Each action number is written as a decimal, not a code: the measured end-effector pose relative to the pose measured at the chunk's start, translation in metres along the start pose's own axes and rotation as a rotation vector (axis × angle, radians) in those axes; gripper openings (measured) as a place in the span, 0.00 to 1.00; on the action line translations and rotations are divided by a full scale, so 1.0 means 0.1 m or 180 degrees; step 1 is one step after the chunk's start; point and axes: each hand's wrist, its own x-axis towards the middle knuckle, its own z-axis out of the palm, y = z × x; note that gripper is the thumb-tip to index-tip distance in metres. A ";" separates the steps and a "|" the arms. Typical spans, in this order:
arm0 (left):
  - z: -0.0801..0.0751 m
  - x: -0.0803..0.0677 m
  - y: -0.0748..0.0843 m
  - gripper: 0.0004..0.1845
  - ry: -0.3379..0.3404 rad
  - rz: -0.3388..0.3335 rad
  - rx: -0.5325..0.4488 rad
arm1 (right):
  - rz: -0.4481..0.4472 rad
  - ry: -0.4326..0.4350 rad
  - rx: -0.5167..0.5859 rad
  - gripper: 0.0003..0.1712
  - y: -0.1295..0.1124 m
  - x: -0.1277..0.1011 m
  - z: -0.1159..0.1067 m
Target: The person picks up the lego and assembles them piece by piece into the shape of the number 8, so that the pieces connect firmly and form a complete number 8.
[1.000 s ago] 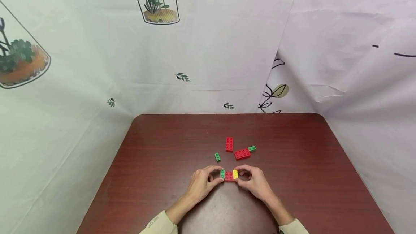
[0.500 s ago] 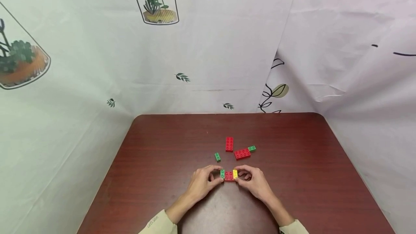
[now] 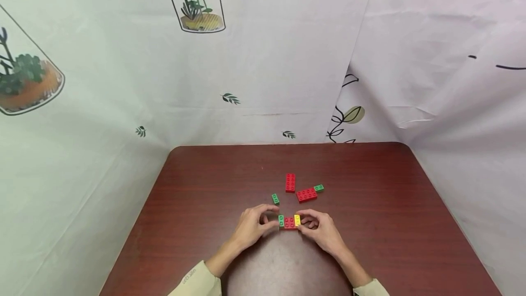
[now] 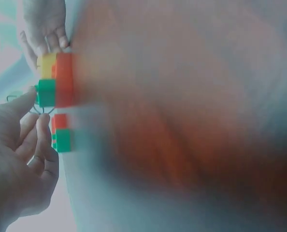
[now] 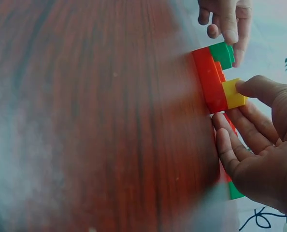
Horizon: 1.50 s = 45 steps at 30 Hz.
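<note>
A red building brick [image 3: 289, 223] lies flat on the table in front of me. On its left end sits a small green brick [image 3: 281, 221], and a small yellow brick [image 3: 297, 220] sits on its right end; bare studs show between them. My right hand [image 3: 324, 232] pinches the yellow brick between thumb and index finger, seen closer in the right wrist view with the yellow brick [image 5: 234, 93] under the thumb. Just left of the green brick, my left hand [image 3: 251, 227] has thumb and index finger spread apart, holding nothing.
Beyond the hands on the brown table [image 3: 197, 186] lie two loose red bricks, one upright-turned red brick [image 3: 290, 182] and one slanted red brick [image 3: 306, 195]. A small green brick [image 3: 318, 188] touches the slanted one; another green brick [image 3: 275, 199] lies left. Printed cloth [image 3: 263, 58] hangs behind.
My left hand has let go of the green brick and drawn slightly left, its fingers parting. The right hand keeps its pinch on the yellow brick, and the bricks have hardly moved.
</note>
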 end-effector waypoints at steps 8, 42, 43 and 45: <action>-0.17 0.15 -0.09 0.19 -0.0037 0.0062 -0.0188 | 0.0094 -0.0008 0.0067 0.18 0.02 0.01 0.01; -0.15 1.08 -0.41 0.28 -0.0245 -0.0125 -0.0492 | -0.0054 -0.0021 0.0160 0.19 0.06 0.01 -0.01; -0.14 1.10 -0.42 0.29 -0.0266 -0.0132 -0.0508 | -0.0079 -0.0019 0.0160 0.19 0.06 0.01 -0.01; -0.12 1.13 -0.43 0.29 -0.0303 -0.0135 -0.0544 | -0.0101 -0.0012 0.0176 0.19 0.06 0.01 -0.01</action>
